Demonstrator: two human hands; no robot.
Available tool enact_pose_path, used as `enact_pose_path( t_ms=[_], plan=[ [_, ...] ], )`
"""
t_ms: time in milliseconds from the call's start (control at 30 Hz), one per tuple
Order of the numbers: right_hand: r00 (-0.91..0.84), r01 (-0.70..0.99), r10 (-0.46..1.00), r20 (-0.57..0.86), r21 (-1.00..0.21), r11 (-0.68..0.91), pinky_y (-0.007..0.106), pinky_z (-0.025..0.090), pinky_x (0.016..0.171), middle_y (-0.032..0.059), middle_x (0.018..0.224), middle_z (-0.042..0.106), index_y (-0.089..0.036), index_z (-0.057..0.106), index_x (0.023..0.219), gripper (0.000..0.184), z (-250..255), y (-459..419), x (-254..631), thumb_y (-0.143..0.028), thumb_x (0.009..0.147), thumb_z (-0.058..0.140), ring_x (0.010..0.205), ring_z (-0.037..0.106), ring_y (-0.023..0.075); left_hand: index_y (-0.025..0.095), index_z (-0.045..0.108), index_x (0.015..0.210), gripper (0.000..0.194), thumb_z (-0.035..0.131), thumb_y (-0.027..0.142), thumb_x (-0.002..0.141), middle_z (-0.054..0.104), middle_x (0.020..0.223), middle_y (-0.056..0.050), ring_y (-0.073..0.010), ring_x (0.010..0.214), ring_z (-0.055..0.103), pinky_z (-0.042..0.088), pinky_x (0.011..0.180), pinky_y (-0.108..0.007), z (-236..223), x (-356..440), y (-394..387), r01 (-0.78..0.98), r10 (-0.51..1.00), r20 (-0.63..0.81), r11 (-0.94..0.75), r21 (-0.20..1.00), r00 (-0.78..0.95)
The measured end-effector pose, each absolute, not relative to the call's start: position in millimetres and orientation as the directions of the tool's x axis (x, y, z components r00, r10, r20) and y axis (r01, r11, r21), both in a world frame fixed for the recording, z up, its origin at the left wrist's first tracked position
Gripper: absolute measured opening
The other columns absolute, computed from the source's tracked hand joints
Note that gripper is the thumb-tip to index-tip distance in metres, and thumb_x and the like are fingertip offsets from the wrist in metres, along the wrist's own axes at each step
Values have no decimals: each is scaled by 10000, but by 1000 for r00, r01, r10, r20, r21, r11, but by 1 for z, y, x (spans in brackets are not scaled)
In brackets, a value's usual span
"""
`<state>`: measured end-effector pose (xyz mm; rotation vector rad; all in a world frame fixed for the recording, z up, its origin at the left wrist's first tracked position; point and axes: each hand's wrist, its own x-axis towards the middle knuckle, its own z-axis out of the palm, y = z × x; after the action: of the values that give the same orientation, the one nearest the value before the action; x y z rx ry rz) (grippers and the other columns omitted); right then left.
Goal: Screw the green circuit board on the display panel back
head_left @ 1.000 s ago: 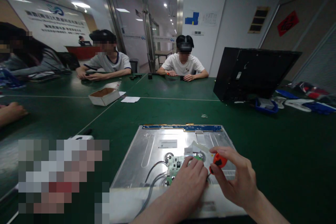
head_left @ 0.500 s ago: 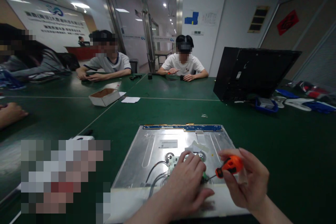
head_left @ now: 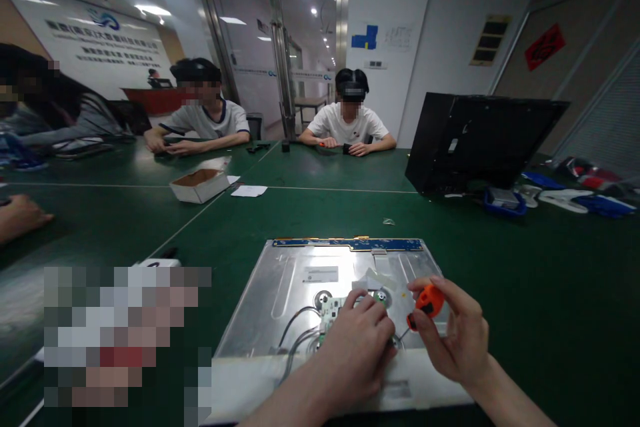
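Note:
A metal-backed display panel (head_left: 257,317) lies in front of me with a blue circuit strip (head_left: 320,242) along its far edge. My left hand (head_left: 357,347) is over a green circuit board (head_left: 329,310) on the panel, fingers bent over its far and right side; the fingertips are partly hidden. In my right hand (head_left: 460,337) is an orange and black screwdriver (head_left: 432,300), pinched between thumb and fingers. Its thin shaft slants down left toward the board's right edge beside my left hand, where the tip is hard to see. Grey cables (head_left: 291,350) run from the board's left side.
A black monitor housing (head_left: 480,140) stands at the right, near a blue tray (head_left: 505,200) and gloves (head_left: 585,200). An open white box (head_left: 200,187) and paper (head_left: 249,191) lie farther left. Several people sit around the green table (head_left: 325,213).
The screwdriver and right hand swung out to the right, then came back left and slightly up. My left thumb stuck out half a second ago and is now tucked in.

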<state>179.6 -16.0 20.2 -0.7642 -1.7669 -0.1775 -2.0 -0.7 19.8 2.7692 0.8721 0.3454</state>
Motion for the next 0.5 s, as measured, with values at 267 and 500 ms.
enact_pose_path(
  t_ms=[267,500],
  plan=[
    [-163,490,353,921,-235,839,339,586,666,102,973,666,-171,409,1320,512,31,-16,172,-76,832,530,816,672,191,183,592,977,121,576,180,857,632,987,-53,-232,965,561,310,1008,-426,8,0,5,533,569,162,-817,218,806],
    [-162,447,386,908,-282,849,342,583,663,96,991,663,-206,419,1286,506,27,-15,174,-69,817,550,835,674,198,194,612,1003,96,594,224,914,655,979,-33,-221,994,566,291,1033,-408,-3,5,4,541,569,223,-822,179,791]
  ],
)
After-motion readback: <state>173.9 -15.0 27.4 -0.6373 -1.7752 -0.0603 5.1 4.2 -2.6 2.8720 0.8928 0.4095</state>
